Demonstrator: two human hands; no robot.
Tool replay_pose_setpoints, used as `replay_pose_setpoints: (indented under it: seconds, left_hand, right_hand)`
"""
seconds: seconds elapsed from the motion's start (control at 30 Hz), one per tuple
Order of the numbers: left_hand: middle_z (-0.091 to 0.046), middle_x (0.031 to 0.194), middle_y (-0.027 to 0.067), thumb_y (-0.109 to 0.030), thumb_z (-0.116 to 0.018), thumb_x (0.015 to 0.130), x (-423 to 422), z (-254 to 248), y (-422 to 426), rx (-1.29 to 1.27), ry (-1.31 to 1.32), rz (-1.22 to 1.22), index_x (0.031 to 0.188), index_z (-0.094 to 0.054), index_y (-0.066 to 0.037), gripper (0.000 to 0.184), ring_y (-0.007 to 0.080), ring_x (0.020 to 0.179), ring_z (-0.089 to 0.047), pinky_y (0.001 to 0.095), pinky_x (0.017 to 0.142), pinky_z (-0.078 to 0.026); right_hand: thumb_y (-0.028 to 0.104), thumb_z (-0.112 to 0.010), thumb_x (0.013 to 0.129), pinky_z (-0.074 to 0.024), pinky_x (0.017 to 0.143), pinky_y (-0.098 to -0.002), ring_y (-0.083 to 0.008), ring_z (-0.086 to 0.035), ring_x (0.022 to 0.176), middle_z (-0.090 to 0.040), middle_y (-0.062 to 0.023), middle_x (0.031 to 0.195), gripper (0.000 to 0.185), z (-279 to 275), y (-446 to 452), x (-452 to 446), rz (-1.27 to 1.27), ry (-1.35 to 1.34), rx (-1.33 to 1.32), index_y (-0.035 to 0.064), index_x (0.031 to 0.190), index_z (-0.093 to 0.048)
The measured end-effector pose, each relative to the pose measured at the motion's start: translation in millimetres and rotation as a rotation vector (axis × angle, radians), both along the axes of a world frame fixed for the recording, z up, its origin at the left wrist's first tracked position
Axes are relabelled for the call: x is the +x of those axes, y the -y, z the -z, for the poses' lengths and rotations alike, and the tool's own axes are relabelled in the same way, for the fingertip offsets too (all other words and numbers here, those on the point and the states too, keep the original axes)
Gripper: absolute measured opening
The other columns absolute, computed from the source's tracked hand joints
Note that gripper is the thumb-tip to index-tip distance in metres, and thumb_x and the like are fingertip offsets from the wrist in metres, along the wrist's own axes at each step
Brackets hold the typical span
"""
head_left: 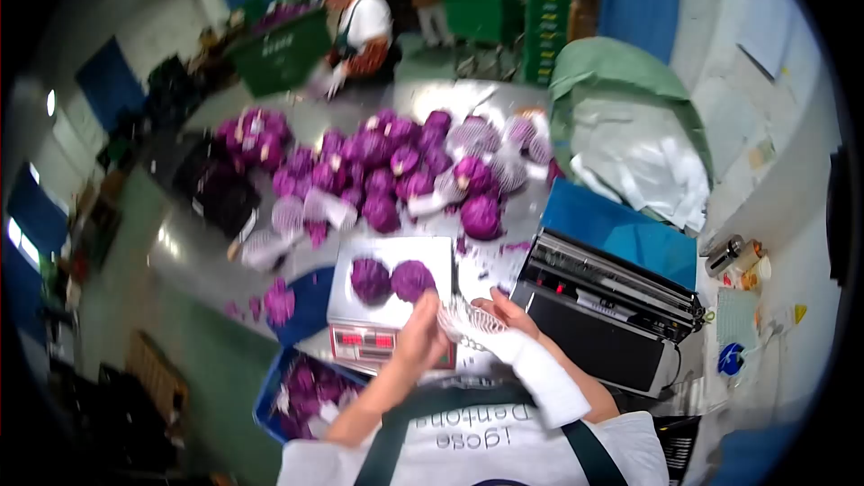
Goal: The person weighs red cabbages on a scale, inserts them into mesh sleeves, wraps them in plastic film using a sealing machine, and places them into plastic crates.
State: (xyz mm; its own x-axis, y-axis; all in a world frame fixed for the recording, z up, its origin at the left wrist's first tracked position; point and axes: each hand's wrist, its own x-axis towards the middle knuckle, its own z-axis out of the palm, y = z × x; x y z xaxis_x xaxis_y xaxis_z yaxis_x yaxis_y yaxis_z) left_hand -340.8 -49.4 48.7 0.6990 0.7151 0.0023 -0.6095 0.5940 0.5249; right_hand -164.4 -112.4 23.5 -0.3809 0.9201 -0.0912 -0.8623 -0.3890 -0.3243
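Just right of the scale [344,292], a white foam net [475,320] spans my two hands; I judge it very light, soft, stretchy and easily torn, so best taken by its rim. My left hand [420,335] pinches the end nearest the scale. My right hand [516,313], farther right of the scale, is curled beside the net; I cannot tell whether its fingers close on it. Two purple cabbages [413,281] on the scale look firmer and heavier.
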Motion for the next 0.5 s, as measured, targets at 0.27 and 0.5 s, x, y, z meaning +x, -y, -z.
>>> replay_pose_setpoints:
  seconds: [0.27,0.5]
  left_hand:
    - [-0.063,0.107,0.0104,-0.032,-0.042,0.098,-28,-31,10,0.083,-0.407,0.467,0.115,-0.055,-0.005,0.034,0.0172,0.095,-0.063,0.0307,0.087,-0.049]
    - [-0.055,0.125,0.0119,-0.030,-0.038,0.100,-19,42,1,-0.276,-0.113,0.523,0.132,-0.042,0.001,0.044,0.0199,0.110,-0.057,0.0333,0.095,-0.046]
  right_hand:
    - [0.024,-0.052,0.094,-0.0485,0.091,-0.0434,-0.0276,-0.062,0.100,-0.061,-0.0182,0.113,0.036,12,15,15,0.215,0.214,0.075,-0.0032,0.117,-0.054]
    - [0.025,-0.039,0.099,-0.0422,0.099,-0.0467,-0.0320,-0.056,0.113,-0.057,-0.0203,0.122,0.038,-4,-12,40,0.301,0.029,0.049,-0.0019,0.124,-0.050]
